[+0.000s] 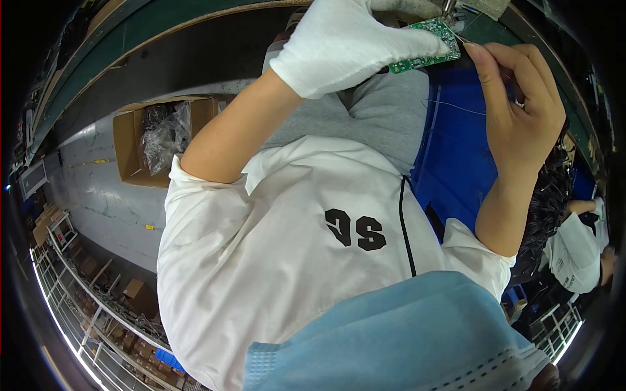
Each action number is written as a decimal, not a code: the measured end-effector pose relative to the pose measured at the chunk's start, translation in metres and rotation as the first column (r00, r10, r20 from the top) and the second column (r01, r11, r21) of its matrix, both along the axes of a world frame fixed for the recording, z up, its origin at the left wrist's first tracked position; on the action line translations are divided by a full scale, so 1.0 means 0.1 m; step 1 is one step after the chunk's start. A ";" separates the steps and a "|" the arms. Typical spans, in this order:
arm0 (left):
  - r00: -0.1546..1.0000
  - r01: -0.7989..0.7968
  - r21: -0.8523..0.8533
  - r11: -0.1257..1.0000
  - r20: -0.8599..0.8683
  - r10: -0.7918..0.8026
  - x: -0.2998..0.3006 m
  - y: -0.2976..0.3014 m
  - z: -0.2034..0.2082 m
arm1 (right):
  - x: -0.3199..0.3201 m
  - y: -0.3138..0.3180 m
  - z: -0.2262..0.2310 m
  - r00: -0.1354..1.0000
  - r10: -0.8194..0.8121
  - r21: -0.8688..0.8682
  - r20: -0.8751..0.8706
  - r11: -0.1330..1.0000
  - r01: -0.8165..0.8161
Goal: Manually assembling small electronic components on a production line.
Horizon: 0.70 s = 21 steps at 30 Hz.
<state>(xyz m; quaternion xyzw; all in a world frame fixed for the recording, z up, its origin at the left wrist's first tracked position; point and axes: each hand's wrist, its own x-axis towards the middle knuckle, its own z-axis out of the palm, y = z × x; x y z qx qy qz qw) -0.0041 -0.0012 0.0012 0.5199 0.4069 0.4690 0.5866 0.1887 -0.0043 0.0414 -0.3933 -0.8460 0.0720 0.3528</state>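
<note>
My left hand [345, 49], in a white knitted glove, grips a green circuit board [424, 62] between thumb and fingers near the top of the view. The thumb lies across the board's component-covered face. My bare right hand [521, 98] pinches a thin wire [458, 105] between thumb and forefinger. One end of that wire reaches toward the board's right edge; the other trails loosely to the left below the hand. Just above the board is a metal rod-shaped tip [448, 8], cut off by the frame's top. Whether the wire touches the board is too small to tell.
A green-topped workbench [156, 26] runs along the top. An open cardboard box [127, 146] with clear plastic bags stands on the floor at left. Beside my lap is a blue bin [456, 150]. Another person in white [574, 251] is at far right, near a black bundle [548, 208].
</note>
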 end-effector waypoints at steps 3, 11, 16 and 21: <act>0.999 -0.009 -0.022 1.000 -0.050 0.008 -0.01 -0.01 0.03 | -0.02 0.00 0.01 0.999 -0.036 0.007 0.019 0.999 0.036; 0.993 -0.035 -0.013 0.999 -0.112 0.033 -0.01 -0.01 0.05 | -0.04 0.01 -0.05 0.999 -0.027 0.009 -0.030 1.000 0.027; 0.990 -0.046 0.005 0.999 -0.134 0.047 -0.02 -0.01 0.00 | -0.05 -0.01 -0.08 0.999 -0.028 -0.021 -0.038 0.999 0.027; 1.000 -0.011 -0.008 1.000 0.020 0.012 -0.01 0.00 -0.08 | -0.03 -0.02 -0.05 0.996 -0.032 -0.062 -0.089 0.998 0.026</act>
